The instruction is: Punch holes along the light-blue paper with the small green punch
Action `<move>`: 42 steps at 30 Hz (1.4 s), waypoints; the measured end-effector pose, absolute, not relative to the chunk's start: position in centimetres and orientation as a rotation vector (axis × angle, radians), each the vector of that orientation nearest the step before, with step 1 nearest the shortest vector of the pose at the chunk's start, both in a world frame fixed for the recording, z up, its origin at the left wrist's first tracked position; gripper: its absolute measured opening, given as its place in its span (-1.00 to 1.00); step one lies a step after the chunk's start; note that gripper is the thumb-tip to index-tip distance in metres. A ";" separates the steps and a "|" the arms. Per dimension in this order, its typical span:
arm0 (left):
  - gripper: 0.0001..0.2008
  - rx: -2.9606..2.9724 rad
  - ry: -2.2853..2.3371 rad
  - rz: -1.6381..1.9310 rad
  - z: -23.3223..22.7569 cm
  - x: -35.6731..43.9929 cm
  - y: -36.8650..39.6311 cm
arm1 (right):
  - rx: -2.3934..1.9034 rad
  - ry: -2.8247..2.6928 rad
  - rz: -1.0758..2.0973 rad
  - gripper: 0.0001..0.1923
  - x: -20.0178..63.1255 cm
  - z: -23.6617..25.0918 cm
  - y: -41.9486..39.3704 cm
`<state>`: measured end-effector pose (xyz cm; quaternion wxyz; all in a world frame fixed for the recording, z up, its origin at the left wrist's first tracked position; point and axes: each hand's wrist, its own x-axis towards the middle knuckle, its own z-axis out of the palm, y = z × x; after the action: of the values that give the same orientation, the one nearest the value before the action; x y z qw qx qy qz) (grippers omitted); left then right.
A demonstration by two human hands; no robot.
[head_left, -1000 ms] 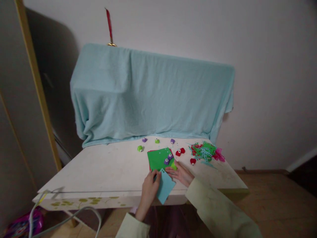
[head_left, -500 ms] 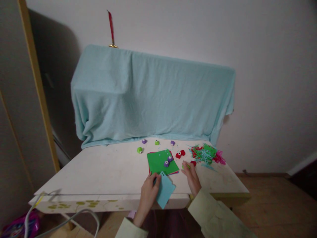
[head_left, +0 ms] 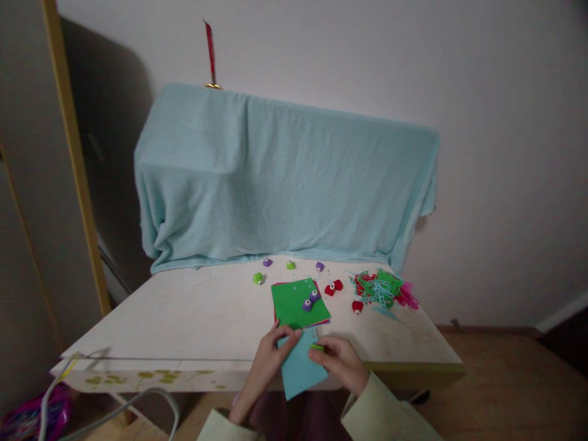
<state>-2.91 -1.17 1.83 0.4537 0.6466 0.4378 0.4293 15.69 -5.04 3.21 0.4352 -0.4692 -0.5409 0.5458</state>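
Note:
My left hand pinches a light blue sheet of paper by its upper left corner, at the table's front edge. In my right hand is a small green craft punch, held at the paper's right edge; whether the edge sits in its slot I cannot tell. Just beyond lies a stack of coloured paper with a green sheet on top. Two purple punches rest on that stack. To its right are two red punches side by side, and another red punch lies nearer me.
Along the back of the white table stand more purple and green punches. A heap of punched paper strips covers the right end. Behind hangs a light blue cloth. A pale cable loops at the front left.
My right hand has moved left with the green punch, from beside the red punch to the blue paper. The paper has turned, and my left hand has shifted slightly towards me.

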 end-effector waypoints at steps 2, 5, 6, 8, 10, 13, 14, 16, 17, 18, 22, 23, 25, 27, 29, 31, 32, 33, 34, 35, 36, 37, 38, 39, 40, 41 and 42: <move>-0.58 1.480 1.052 1.086 1.8 -2.8 -1.1 | -1.136 -1.309 1.256 -0.73 15.8 3.4 -4.9; -0.57 1.439 0.995 1.074 1.6 -2.6 -1.2 | -1.081 -1.276 1.181 -0.73 15.5 3.6 -4.8; -0.58 1.458 0.998 1.073 1.5 -2.5 -1.2 | -1.073 -1.278 1.179 -0.72 15.2 3.7 -4.8; -0.58 1.492 1.010 1.065 1.3 -2.5 -1.2 | -1.067 -1.279 1.167 -0.71 14.7 3.8 -4.8; -0.57 1.484 1.020 1.054 0.9 -2.5 -1.1 | -1.062 -1.264 1.129 -0.68 14.5 3.8 -4.5; -0.55 1.445 1.035 1.060 0.4 -2.5 -0.9 | -1.036 -1.182 1.070 -0.66 14.9 3.3 -3.6; -0.55 1.446 1.042 1.066 0.3 -2.6 -0.9 | -1.027 -1.146 1.066 -0.67 15.2 3.0 -3.2; -0.56 1.465 1.048 1.074 0.2 -2.6 -0.9 | -1.018 -1.086 1.078 -0.69 15.8 2.2 -2.5; -0.57 1.477 1.048 1.073 0.2 -2.6 -0.9 | -1.016 -1.066 1.090 -0.69 16.0 1.8 -2.2; -0.57 1.486 1.047 1.070 0.2 -2.6 -1.0 | -1.012 -1.053 1.103 -0.69 16.1 1.4 -2.0; -0.59 1.485 1.050 1.050 0.5 -2.7 -1.2 | -0.991 -1.058 1.141 -0.69 16.2 0.5 -1.9; -0.59 1.478 1.053 1.045 0.5 -2.7 -1.3 | -0.991 -1.071 1.143 -0.70 16.2 0.5 -2.0; -0.59 1.469 1.058 1.034 0.8 -2.7 -1.4 | -0.996 -1.103 1.135 -0.71 16.2 0.5 -2.1; -0.59 1.470 1.060 1.028 1.1 -2.8 -1.6 | -0.997 -1.129 1.126 -0.72 16.3 0.4 -2.2; -0.60 1.491 1.063 1.022 1.4 -2.8 -1.8 | -0.997 -1.159 1.124 -0.75 16.5 0.3 -2.1; -0.60 1.521 1.071 1.022 1.8 -2.7 -1.9 | -0.998 -1.195 1.128 -0.76 16.6 0.1 -2.1; -0.61 1.536 1.075 1.019 1.9 -2.7 -1.9 | -0.998 -1.214 1.132 -0.76 16.6 0.1 -2.1; -0.61 1.549 1.082 1.012 2.1 -2.7 -1.9 | -0.997 -1.230 1.136 -0.77 16.6 0.1 -2.2; -0.61 1.559 1.089 1.004 2.1 -2.7 -2.0 | -0.995 -1.243 1.140 -0.77 16.6 0.2 -2.2; -0.61 1.565 1.096 0.994 2.2 -2.7 -2.0 | -0.994 -1.251 1.140 -0.77 16.6 0.3 -2.3; -0.61 1.569 1.103 0.983 2.3 -2.7 -2.0 | -0.994 -1.258 1.139 -0.78 16.5 0.4 -2.3; -0.61 1.570 1.109 0.977 2.3 -2.7 -2.0 | -0.994 -1.261 1.137 -0.78 16.5 0.5 -2.4; -0.61 1.568 1.116 0.977 2.3 -2.7 -2.0 | -0.995 -1.264 1.135 -0.78 16.5 0.6 -2.4; -0.60 1.567 1.122 0.979 2.4 -2.7 -2.0 | -0.997 -1.266 1.136 -0.77 16.4 0.6 -2.5; -0.60 1.567 1.127 0.981 2.4 -2.7 -2.0 | -1.000 -1.267 1.136 -0.77 16.4 0.7 -2.5; -0.59 1.569 1.132 0.985 2.4 -2.7 -2.0 | -1.001 -1.269 1.137 -0.76 16.4 0.7 -2.5; -0.59 1.574 1.135 0.991 2.4 -2.7 -2.0 | -1.004 -1.269 1.140 -0.76 16.4 0.7 -2.6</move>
<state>-2.68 -2.02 2.39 0.4631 0.6402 0.4618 0.4031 16.39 -2.58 0.73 0.5489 -0.4238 -0.5359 0.4815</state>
